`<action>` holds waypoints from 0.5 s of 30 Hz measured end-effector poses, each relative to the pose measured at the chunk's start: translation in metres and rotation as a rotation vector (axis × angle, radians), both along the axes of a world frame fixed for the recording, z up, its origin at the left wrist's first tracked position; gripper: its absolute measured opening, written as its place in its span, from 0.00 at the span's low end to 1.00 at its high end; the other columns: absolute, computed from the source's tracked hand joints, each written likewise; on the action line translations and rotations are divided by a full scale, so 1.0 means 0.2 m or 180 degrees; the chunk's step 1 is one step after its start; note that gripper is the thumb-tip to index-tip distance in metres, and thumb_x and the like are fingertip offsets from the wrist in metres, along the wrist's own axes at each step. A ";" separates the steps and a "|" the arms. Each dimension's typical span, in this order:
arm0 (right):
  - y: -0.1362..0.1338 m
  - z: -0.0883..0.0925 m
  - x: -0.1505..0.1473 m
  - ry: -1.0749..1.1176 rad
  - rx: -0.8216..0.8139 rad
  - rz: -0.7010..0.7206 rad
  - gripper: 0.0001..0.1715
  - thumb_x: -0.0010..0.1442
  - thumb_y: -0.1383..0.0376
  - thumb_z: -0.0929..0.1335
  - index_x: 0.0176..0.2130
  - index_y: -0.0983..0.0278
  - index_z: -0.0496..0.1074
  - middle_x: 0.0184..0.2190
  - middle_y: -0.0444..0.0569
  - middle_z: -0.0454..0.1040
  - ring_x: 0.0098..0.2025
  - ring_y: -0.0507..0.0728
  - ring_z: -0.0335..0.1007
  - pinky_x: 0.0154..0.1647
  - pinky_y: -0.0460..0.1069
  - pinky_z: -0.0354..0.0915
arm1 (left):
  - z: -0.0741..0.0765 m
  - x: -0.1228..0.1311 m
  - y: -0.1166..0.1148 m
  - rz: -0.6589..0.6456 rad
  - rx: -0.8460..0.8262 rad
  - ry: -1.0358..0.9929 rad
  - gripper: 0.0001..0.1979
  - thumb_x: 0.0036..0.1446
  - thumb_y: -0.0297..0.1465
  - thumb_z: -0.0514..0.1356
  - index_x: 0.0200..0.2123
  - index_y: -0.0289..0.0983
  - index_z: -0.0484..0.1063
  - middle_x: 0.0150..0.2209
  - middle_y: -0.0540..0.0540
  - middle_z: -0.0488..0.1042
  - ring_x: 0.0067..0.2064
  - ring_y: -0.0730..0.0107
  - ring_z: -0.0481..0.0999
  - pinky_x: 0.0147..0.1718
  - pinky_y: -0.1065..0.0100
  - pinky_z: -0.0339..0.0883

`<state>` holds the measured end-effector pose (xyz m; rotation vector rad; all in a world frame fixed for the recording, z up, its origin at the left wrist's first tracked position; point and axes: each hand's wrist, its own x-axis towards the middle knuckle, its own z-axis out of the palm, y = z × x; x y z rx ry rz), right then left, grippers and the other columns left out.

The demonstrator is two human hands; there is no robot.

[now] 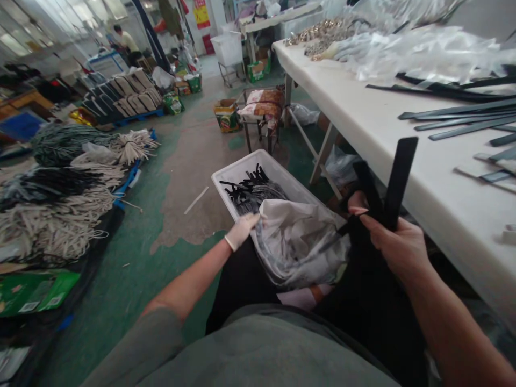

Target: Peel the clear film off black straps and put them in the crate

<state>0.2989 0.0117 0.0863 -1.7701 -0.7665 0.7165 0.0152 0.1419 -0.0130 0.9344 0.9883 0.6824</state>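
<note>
My left hand (242, 231), in a pale glove, is closed on the edge of a whitish cloth or plastic sheet (298, 220) in front of my lap. Under and beyond that sheet stands a white plastic bin (258, 158), with many black strips (252, 188) lying inside. My right hand (397, 244) is closed around black straps (401, 166), whose flat ends stick up above the fingers beside the table edge. Where their lower parts go is hard to see against my dark trousers.
A long white table (355, 102) runs along the right, bearing dark strips (463, 115), clear plastic bags (427, 54) and metal pieces (318, 32). Bundled cords (60, 209) lie on the left. A stool (262, 107) and a carton (226, 114) stand ahead; a person (128, 43) sits far back.
</note>
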 end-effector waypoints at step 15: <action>-0.15 -0.27 0.34 -0.1429 -0.0872 -0.0407 0.26 0.61 0.52 0.65 0.50 0.65 0.77 0.13 0.40 0.60 0.16 0.50 0.56 0.21 0.45 0.55 | -0.36 0.44 0.42 -0.1127 0.1579 0.1961 0.16 0.65 0.34 0.50 0.39 0.33 0.76 0.43 0.40 0.77 0.48 0.60 0.75 0.52 0.64 0.64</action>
